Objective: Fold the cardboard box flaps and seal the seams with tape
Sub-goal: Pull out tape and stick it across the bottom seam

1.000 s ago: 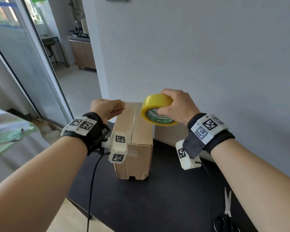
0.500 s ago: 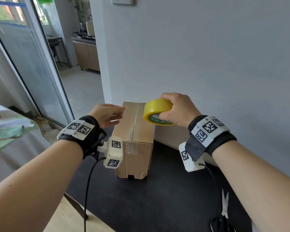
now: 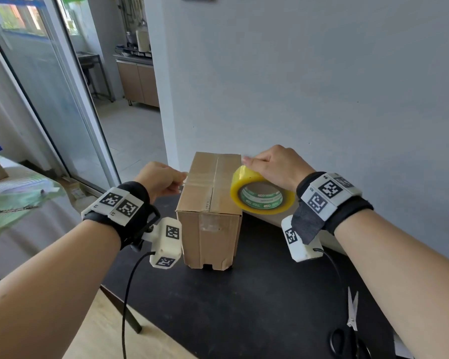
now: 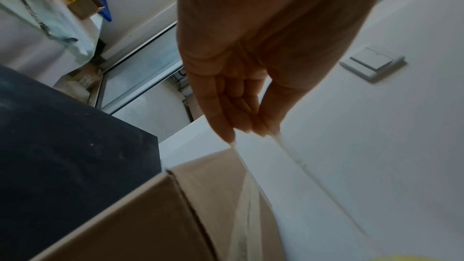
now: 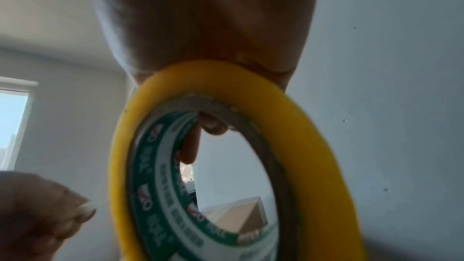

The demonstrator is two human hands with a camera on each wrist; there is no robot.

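A tall cardboard box (image 3: 210, 229) stands on the black table (image 3: 244, 307), top flaps folded shut with a centre seam. My left hand (image 3: 163, 180) is at the box's top left edge and pinches the free end of a clear tape strip (image 4: 248, 195), which runs from my fingertips (image 4: 241, 124) down onto the box (image 4: 150, 215). Against the top right edge, my right hand (image 3: 275, 167) grips the yellow tape roll (image 3: 244, 177). In the right wrist view, a finger (image 5: 191, 146) hooks inside the roll (image 5: 314, 156).
Scissors (image 3: 350, 330) lie on the table at the near right. A grey wall (image 3: 322, 99) rises right behind the box. The table's left edge drops to a wooden floor (image 3: 101, 332). A cable hangs from my left wrist camera (image 3: 166, 242).
My right hand has carried the roll rightward and down, from over the box top to beside its right edge. My left hand stays at the top left edge.
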